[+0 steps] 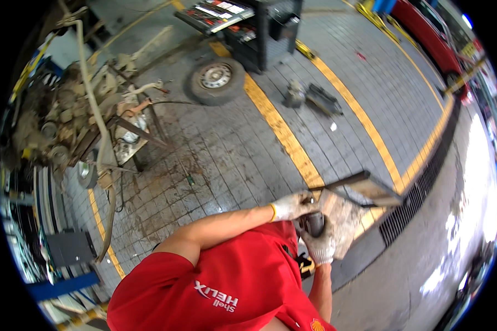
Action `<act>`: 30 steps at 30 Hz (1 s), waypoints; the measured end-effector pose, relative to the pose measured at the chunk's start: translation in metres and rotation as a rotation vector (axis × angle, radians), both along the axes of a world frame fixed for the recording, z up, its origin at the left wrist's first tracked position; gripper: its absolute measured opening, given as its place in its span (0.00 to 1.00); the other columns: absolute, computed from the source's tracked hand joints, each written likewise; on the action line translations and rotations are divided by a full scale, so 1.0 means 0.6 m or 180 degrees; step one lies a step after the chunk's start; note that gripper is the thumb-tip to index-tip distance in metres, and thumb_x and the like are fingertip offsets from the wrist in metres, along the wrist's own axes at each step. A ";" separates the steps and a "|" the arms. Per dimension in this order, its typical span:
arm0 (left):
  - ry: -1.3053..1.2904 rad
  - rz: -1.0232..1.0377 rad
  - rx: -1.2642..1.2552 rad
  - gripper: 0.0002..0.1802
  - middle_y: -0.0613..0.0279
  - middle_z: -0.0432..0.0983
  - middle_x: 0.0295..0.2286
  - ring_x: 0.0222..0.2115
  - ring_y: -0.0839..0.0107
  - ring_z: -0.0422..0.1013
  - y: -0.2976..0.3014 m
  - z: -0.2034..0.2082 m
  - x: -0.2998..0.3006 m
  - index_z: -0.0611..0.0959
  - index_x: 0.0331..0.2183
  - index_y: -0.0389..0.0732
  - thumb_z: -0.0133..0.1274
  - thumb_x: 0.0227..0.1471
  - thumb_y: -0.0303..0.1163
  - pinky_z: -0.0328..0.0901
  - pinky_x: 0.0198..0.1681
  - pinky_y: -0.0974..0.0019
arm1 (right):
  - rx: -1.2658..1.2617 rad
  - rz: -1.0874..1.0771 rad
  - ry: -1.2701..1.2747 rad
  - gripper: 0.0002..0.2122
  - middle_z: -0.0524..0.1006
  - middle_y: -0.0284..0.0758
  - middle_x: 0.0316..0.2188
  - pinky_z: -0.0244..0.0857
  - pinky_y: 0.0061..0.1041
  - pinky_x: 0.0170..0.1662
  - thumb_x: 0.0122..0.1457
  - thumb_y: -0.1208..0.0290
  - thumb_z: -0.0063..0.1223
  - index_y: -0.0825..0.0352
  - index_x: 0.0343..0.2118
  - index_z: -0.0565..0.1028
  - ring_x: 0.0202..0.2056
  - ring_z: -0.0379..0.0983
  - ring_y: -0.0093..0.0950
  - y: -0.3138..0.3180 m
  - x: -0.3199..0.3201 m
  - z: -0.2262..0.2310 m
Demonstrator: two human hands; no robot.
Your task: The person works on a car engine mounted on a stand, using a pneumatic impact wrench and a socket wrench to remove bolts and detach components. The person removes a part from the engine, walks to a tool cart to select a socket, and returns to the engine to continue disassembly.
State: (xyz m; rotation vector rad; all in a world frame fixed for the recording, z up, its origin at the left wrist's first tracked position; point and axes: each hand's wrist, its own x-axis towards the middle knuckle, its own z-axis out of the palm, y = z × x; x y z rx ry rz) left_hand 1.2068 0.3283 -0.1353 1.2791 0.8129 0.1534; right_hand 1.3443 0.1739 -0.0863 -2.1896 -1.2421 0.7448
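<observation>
Both my hands wear dirty white knitted gloves and are close together in front of my red shirt. My right hand (319, 245) is wrapped round a dark, round metal part (314, 223) and holds it from below. Just above that part, my left hand (294, 206) has its fingers drawn together at the part's upper end. Whether a small piece sits in those fingers is too small to make out. Under and beside the hands is a stained, light-coloured board (342, 216), with a dark-edged frame (364, 186) standing at its far side.
Ahead lie a wheel with a tyre (214, 77) and a black tool cart (265, 41) with an open drawer. Greasy parts (66, 110) are heaped at the left. Two dark parts (323, 99) rest on the tiles. A floor grate (419, 187) runs along the right; a red car (430, 33) stands beyond.
</observation>
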 end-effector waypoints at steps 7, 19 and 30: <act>0.0834 0.0356 -0.0172 0.54 0.38 0.83 0.42 0.47 0.53 0.79 0.113 0.044 -0.013 0.85 0.47 0.28 0.38 0.62 0.76 0.69 0.53 0.56 | 0.0449 0.0926 0.0331 0.42 0.78 0.52 0.53 0.71 0.38 0.57 0.46 0.62 0.77 0.75 0.63 0.68 0.54 0.77 0.43 0.180 0.038 0.005; -0.0809 0.2727 -0.0836 0.25 0.61 0.84 0.40 0.42 0.71 0.77 0.409 0.187 -0.160 0.85 0.45 0.36 0.45 0.70 0.47 0.69 0.52 0.65 | 0.1129 0.2867 0.0579 0.49 0.74 0.47 0.60 0.74 0.37 0.56 0.50 0.61 0.77 0.73 0.70 0.58 0.54 0.77 0.41 0.626 -0.031 0.036; -0.0828 0.2346 -0.0757 0.24 0.69 0.76 0.23 0.21 0.80 0.69 0.771 0.258 -0.243 0.84 0.38 0.42 0.57 0.63 0.55 0.63 0.21 0.71 | 0.0533 0.2271 0.1825 0.41 0.81 0.36 0.52 0.75 0.29 0.56 0.61 0.77 0.64 0.69 0.73 0.53 0.49 0.81 0.30 0.944 -0.117 0.094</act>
